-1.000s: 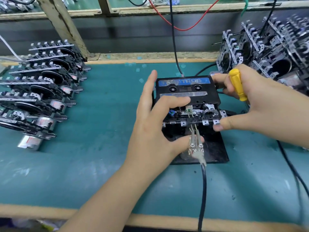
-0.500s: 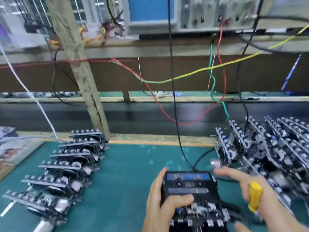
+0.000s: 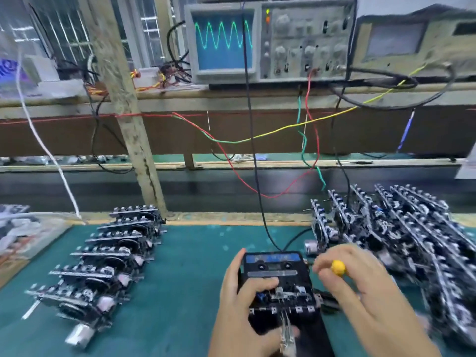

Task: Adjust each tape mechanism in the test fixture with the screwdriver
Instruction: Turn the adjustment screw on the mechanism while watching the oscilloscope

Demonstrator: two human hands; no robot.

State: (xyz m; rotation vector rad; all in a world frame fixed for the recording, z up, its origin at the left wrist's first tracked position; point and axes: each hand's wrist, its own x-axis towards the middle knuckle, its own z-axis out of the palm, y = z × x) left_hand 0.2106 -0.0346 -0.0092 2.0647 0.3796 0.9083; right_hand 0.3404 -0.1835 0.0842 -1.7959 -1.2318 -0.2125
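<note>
two hands (image 3: 304, 302), yellow-knobbed screwdriver (image 3: 338, 267), boxy black fixture (image 3: 277, 273)

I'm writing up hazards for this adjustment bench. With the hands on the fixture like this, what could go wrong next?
1. The head is up toward the oscilloscope, so the screwdriver in the right hand may slip off the tape mechanism.
2. The left hand lies by the probe clip; a nudge could disturb its contact.
3. The right forearm is near the stacked mechanisms and could knock them.
</note>
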